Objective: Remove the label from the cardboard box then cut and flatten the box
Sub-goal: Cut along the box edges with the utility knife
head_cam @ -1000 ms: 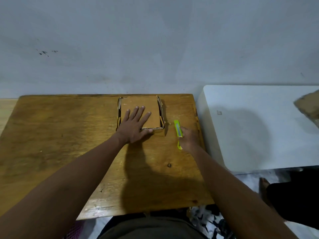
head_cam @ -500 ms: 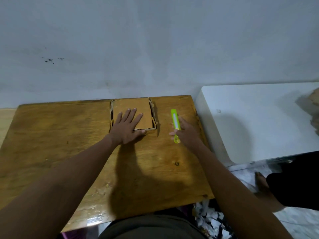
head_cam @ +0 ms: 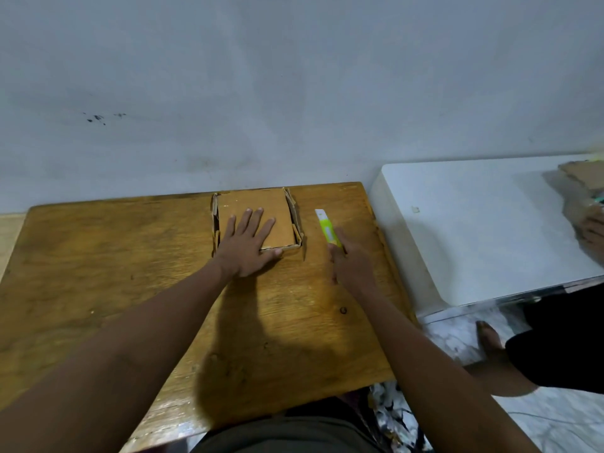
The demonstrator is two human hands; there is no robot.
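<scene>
A: Count what you have around the cardboard box (head_cam: 258, 212) for me

B: You have one box, lying flattened at the far edge of the wooden tabletop (head_cam: 98, 273), close to the wall. One yellow-green cutter (head_cam: 327, 232) sits just right of the box, and two hands are at work

A: Which way do they point?

B: The box's long axis runs from you toward the wall, with loose flap edges showing along its left and right sides. The cutter lies almost parallel to the box, its white blade end aimed at the wall and leaning slightly left

A: And your fingers?

B: Your left hand (head_cam: 250, 248) lies flat on the near part of the box, fingers (head_cam: 248, 223) spread and straight, pressing down, thumb at the box's near edge. Your right hand (head_cam: 351, 264) is at the cutter's near end, right of the box; it is blurred, so I cannot tell whether those fingers grasp the cutter or only touch it

A: Anything else?

B: Farther right of the box stands one white surface (head_cam: 474, 230), with more cardboard (head_cam: 575, 178) at its far right edge
</scene>
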